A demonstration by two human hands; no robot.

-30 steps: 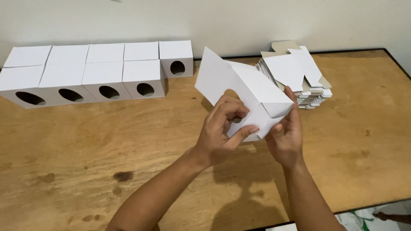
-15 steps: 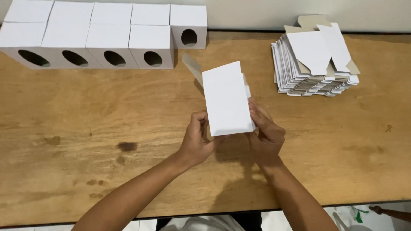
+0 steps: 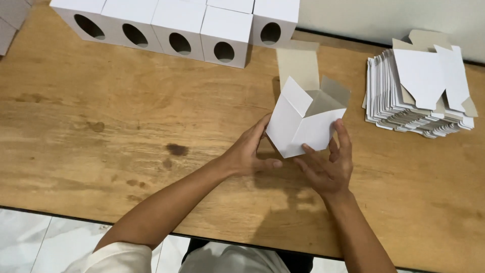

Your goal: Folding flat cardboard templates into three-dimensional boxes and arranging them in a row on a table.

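Left hand [image 3: 250, 151] and right hand [image 3: 328, 164] cradle an open-flapped white carton [image 3: 305, 119] above the wooden table [image 3: 101, 131]; flat blanks [image 3: 414, 96] stacked right.

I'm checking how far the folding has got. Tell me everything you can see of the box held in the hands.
The box is white card outside, grey-brown inside. It is squared up but open at the top: its long lid flap stands up at the back and the side flaps splay outward. It is tilted, one corner pointing down, just above the wooden table. The left hand grips its left wall; the right hand supports its right side and underside.
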